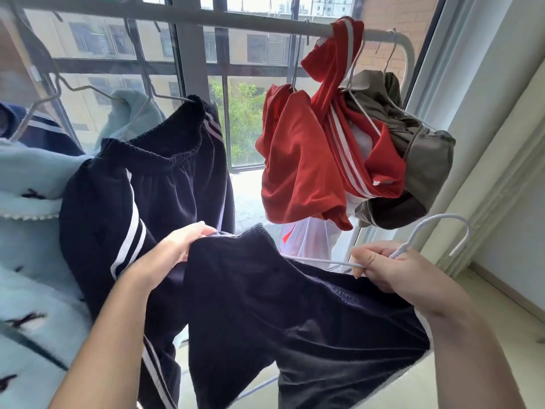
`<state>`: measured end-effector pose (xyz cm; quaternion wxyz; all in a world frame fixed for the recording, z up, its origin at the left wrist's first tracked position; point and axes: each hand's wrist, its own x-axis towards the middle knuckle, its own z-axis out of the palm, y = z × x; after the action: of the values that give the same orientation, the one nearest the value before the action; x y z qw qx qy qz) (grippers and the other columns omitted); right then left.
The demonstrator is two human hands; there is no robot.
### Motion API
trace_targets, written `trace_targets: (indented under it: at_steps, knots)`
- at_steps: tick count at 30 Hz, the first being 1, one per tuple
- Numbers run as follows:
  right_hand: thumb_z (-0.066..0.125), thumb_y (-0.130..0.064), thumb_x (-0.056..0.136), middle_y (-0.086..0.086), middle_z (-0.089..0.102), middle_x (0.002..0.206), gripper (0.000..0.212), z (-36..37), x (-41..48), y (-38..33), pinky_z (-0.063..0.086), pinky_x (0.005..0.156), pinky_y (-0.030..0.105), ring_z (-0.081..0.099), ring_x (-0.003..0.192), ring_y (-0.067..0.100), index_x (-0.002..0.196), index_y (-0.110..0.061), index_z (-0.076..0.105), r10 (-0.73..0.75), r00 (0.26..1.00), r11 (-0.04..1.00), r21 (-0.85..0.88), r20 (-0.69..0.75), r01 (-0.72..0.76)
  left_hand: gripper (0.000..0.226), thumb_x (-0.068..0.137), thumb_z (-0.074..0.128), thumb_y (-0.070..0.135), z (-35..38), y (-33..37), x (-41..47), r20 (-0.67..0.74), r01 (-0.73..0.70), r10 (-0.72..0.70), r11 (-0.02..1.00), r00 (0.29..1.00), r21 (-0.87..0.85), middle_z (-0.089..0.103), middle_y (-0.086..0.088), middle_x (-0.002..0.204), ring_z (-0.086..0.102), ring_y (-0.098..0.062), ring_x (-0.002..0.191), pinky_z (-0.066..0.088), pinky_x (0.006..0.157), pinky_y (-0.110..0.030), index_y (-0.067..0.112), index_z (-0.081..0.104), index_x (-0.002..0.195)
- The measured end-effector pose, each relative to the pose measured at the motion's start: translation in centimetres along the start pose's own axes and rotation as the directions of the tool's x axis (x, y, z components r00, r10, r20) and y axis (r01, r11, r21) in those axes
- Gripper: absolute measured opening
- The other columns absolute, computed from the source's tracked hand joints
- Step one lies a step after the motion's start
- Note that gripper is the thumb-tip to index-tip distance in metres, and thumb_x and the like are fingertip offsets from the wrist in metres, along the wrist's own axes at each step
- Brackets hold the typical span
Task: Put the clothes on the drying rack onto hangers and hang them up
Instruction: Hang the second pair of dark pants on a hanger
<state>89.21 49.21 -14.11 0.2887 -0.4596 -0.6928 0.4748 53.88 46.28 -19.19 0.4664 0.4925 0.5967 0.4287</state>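
Navy velour trousers with an elastic waistband [265, 305] hang between both hands, below the grey metal rack rail [236, 20]. The left hand [174, 249] grips the waistband; the right hand [392, 270] pinches a white wire hanger [324, 261]. The hanger is apparently being threaded in. Next, the waistband needs seating and the hook lifting to the rail.

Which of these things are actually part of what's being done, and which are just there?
In use: left hand, navy garment, right hand, white hanger, rack rail.
Just there: red clothes, olive garment, striped navy trousers, pale blue fleece, window.
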Motion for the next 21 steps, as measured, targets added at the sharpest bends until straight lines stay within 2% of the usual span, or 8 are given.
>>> trace_targets:
  at_steps: [2, 5, 7, 12, 15, 17, 19, 21]
  knots:
    - [0.05, -0.021, 0.097, -0.005, 0.027, 0.042, 0.039, -0.2, 0.1, 0.1, 0.018, 0.041, 0.019, 0.02, 0.042, 0.01, 0.065, -0.003, 0.062, 0.016, 0.998, 0.999, 0.044, -0.053, -0.014, 0.043, 0.1, 0.032, 0.043, 0.6, -0.3, -0.5, 0.067, -0.149, 0.153, 0.987, 0.986, -0.051, 0.064, -0.002, 0.124, 0.056, -0.018, 0.12, 0.039, 0.103, -0.039, 0.017, 0.06, 0.119]
    - [0.048, -0.014, 0.099, -0.005, 0.027, 0.041, 0.038, -0.5, 0.3, 0.0, 0.018, 0.035, 0.014, 0.018, 0.036, 0.006, 0.064, -0.002, 0.058, 0.037, 0.996, 0.989, 0.147, -0.086, -0.024, 0.022, 0.098, 0.047, 0.012, 2.1, -1.1, -1.3, 0.023, -0.252, 0.252, 0.968, 0.968, 0.002, 0.071, 0.0, 0.108, 0.066, -0.013, 0.104, 0.05, 0.088, -0.027, 0.016, 0.061, 0.115]
    - [0.046, -0.013, 0.1, -0.005, 0.026, 0.041, 0.038, -0.7, 0.4, -0.2, 0.018, 0.034, 0.014, 0.018, 0.034, 0.004, 0.065, -0.001, 0.056, 0.043, 0.995, 0.984, 0.176, -0.09, -0.026, 0.019, 0.093, 0.056, 0.008, 2.6, -2.2, -0.9, -0.11, -0.273, 0.278, 0.96, 0.954, 0.062, 0.074, 0.001, 0.097, 0.069, -0.015, 0.094, 0.051, 0.082, -0.03, 0.021, 0.069, 0.1]
    - [0.051, -0.025, 0.098, -0.007, 0.03, 0.042, 0.038, -1.3, 0.1, -1.2, 0.022, 0.038, 0.014, 0.023, 0.037, 0.005, 0.066, -0.005, 0.061, 0.082, 0.996, 0.991, -0.102, -0.018, -0.083, 0.037, 0.098, 0.046, 0.008, 0.4, -1.5, -0.5, -0.326, -0.356, 0.363, 0.931, 0.873, 0.085, 0.073, 0.011, 0.091, 0.065, -0.005, 0.089, 0.05, 0.079, -0.017, 0.034, 0.072, 0.09]
    - [0.051, -0.023, 0.097, -0.005, 0.027, 0.044, 0.037, -1.1, -0.1, -1.7, 0.021, 0.038, 0.015, 0.021, 0.04, 0.007, 0.068, -0.003, 0.061, 0.039, 0.999, 0.998, -0.057, 0.014, -0.038, 0.048, 0.097, 0.044, 0.001, -0.3, -0.7, -0.1, -0.125, -0.263, 0.279, 0.956, 0.952, 0.13, 0.073, 0.013, 0.091, 0.064, -0.002, 0.09, 0.048, 0.083, -0.017, 0.037, 0.074, 0.088]
    - [0.051, -0.021, 0.098, -0.004, 0.026, 0.044, 0.037, -0.7, 0.0, -1.7, 0.02, 0.038, 0.015, 0.02, 0.039, 0.008, 0.069, 0.0, 0.062, 0.009, 0.999, 1.0, -0.011, -0.04, -0.009, 0.055, 0.091, 0.043, -0.008, 0.0, -0.5, 0.0, 0.009, -0.211, 0.212, 0.966, 0.977, 0.147, 0.074, 0.009, 0.098, 0.065, -0.003, 0.095, 0.046, 0.096, -0.03, 0.038, 0.074, 0.091]
    - [0.051, -0.021, 0.098, -0.005, 0.028, 0.042, 0.038, -0.4, 0.2, -1.5, 0.022, 0.038, 0.016, 0.023, 0.039, 0.008, 0.072, 0.004, 0.063, 0.0, 0.996, 0.999, -0.042, -0.087, -0.004, 0.044, 0.081, 0.041, 0.003, 0.2, 0.3, -0.4, -0.052, -0.264, 0.27, 0.96, 0.962, 0.096, 0.073, 0.003, 0.104, 0.065, -0.01, 0.102, 0.042, 0.101, -0.038, 0.03, 0.072, 0.099]
    - [0.052, -0.024, 0.097, -0.006, 0.032, 0.041, 0.039, 0.0, 0.5, -1.3, 0.023, 0.04, 0.018, 0.026, 0.04, 0.009, 0.072, 0.003, 0.064, 0.009, 0.997, 0.997, -0.075, -0.076, -0.015, 0.035, 0.08, 0.044, 0.025, 1.0, 1.6, -1.1, -0.106, -0.383, 0.389, 0.921, 0.915, 0.073, 0.071, 0.004, 0.109, 0.062, -0.009, 0.108, 0.042, 0.1, -0.03, 0.027, 0.066, 0.108]
